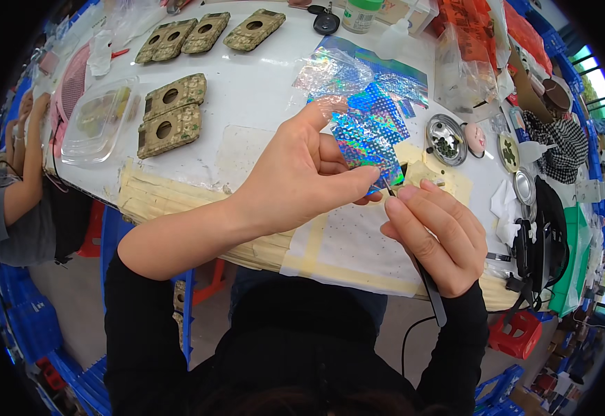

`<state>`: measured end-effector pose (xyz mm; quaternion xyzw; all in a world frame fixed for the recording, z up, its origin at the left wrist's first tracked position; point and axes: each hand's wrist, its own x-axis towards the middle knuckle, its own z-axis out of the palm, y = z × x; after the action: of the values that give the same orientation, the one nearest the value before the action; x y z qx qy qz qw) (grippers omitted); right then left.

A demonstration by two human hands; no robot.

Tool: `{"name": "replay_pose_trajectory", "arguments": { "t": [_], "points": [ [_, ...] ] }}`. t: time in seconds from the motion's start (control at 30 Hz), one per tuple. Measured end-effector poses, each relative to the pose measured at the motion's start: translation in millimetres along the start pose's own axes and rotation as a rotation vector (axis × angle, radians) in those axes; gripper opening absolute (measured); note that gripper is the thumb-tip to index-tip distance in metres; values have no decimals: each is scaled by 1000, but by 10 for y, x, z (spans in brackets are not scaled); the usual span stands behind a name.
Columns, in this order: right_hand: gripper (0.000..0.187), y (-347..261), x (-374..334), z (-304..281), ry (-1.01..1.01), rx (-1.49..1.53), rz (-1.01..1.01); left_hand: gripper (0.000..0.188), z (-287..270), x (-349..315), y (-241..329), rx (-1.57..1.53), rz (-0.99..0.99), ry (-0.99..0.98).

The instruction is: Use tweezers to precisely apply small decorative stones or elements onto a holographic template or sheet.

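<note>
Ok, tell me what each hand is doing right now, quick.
Left hand: closed, pinching the shiny sheet between thumb and fingers.
Right hand: closed, holding a slim dark tool.

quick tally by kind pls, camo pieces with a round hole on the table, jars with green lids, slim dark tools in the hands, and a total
Camouflage pieces with a round hole: 6
Green-lidded jar: 1
Slim dark tool in the right hand: 1
Total: 8
</note>
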<state>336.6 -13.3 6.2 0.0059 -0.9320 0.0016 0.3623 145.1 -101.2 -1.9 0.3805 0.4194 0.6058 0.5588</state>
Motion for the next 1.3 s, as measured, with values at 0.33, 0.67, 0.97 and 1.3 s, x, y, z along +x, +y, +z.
{"name": "replay_pose_trajectory", "arguments": {
  "t": [0.33,0.67,0.97,1.3],
  "points": [
    [31,0,10,-6,-1,0,-1,61,-6,-3,-32,14,10,15],
    [31,-3,6,-4,21,23,31,61,2,-9,-32,0,10,20],
    [27,-142,-195,-72,-146,87,29,58,-52,31,-35,93,23,88],
    [26,-334,-427,117,-284,104,58,58,-55,51,-91,101,70,98]
  ]
}}
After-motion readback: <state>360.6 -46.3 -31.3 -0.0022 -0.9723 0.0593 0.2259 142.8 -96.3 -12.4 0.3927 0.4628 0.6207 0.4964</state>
